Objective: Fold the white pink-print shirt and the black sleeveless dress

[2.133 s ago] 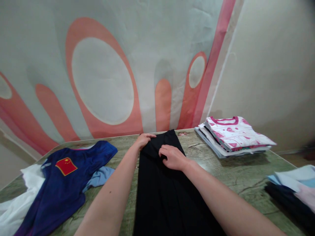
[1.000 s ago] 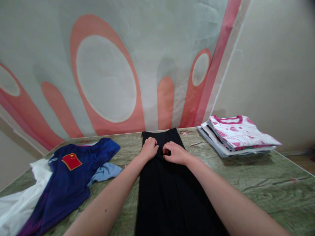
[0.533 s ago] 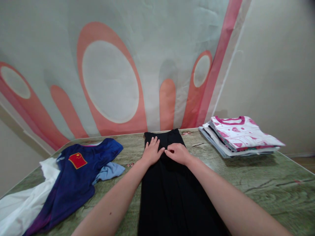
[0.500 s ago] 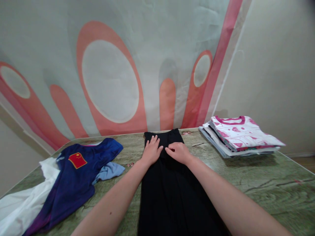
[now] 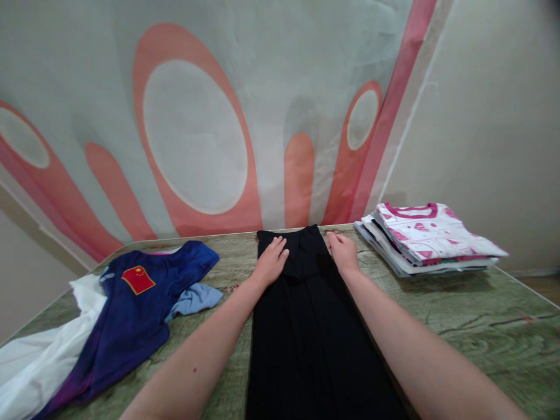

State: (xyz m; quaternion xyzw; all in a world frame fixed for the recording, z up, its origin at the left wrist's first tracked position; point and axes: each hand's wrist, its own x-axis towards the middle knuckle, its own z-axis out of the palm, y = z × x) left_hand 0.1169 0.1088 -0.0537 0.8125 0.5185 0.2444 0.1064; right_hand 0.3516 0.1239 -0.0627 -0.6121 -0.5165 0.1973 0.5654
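Note:
A long black garment, apparently trousers (image 5: 306, 326), lies lengthwise down the middle of the table with its waist end at the far edge. My left hand (image 5: 271, 261) rests flat on its upper left part, fingers stretched out and slightly apart. At the right edge near the waist is my right hand (image 5: 343, 251), its fingers curled and pinched at the cloth's side; the fingertips are partly hidden. Some creases run across the black cloth between my hands.
A wood-grain table (image 5: 437, 326) stands against a patterned wall. On the left lie a dark blue shirt (image 5: 126, 326) with a red flag patch, a white garment (image 5: 52, 350) and a light blue cloth (image 5: 195, 298). A stack of folded clothes (image 5: 429, 239) sits at the back right.
My left hand has gone from the waist's left edge to lying flat on the trousers. My right hand has moved right, from the middle of the cloth to its right edge.

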